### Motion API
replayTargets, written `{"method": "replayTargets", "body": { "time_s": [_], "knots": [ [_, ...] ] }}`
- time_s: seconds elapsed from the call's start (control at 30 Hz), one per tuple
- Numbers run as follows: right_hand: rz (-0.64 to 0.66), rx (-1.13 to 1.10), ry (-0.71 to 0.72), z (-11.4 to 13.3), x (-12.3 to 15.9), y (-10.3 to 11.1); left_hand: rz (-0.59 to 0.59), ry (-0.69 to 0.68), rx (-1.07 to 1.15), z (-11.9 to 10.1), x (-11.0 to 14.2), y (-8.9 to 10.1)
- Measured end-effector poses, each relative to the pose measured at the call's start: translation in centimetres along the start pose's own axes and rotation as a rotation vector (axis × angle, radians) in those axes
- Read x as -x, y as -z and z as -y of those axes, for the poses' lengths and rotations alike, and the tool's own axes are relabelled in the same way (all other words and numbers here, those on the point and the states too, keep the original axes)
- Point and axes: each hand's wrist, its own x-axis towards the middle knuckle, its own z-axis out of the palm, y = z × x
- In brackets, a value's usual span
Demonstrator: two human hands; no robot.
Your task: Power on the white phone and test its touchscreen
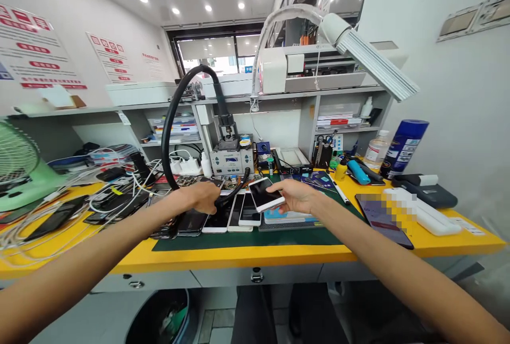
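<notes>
Bare forearms above yellow workbench, white walls.

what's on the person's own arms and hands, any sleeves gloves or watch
The left forearm and right forearm are slim and bare, with no sleeves in view. The left hand and right hand are ungloved. No watch or bracelet shows on either wrist; rings are too small to tell.

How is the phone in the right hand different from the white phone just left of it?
The held phone tilts; the lying phone looks flat. The right hand grips the held phone; no hand grips the lying phone. Both have dark screens and white edges.
</notes>
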Motion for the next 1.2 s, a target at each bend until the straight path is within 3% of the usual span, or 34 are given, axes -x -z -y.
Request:
{"method": "replayTargets", "body": {
  "time_s": [0.13,0.37,0.5,0.6,0.9,1.03,1.2],
  "knots": [
    [0.034,-0.109,-0.104,-1.1,-0.8,-3.8,0.089,0.050,0.016,1.3,-0.8,-2.0],
    [-0.013,-0.171,-0.166,-1.1,-6.3,-9.1,-0.027,0.076,0.065,5.2,-0.2,-0.9],
    [-0.032,-0.152,-0.187,-0.6,-9.4,-11.3,-0.069,0.097,0.018,5.0,0.2,-1.8],
    [-0.031,-0.126,-0.187,-0.2,-10.3,-12.1,-0.107,0.089,-0.028,4.5,0.4,-2.9],
    [0.051,0.040,-0.183,-0.5,-10.5,-10.4,-0.271,0.043,-0.138,2.9,1.3,-4.6],
    [0.076,0.094,-0.147,-0.2,-10.6,-9.0,-0.390,-0.008,-0.145,-0.1,2.1,-4.2],
    [0.050,0.137,-0.040,2.0,-8.0,-5.3,-0.494,-0.304,-0.053,-5.1,2.3,-4.5]
  ]
}}
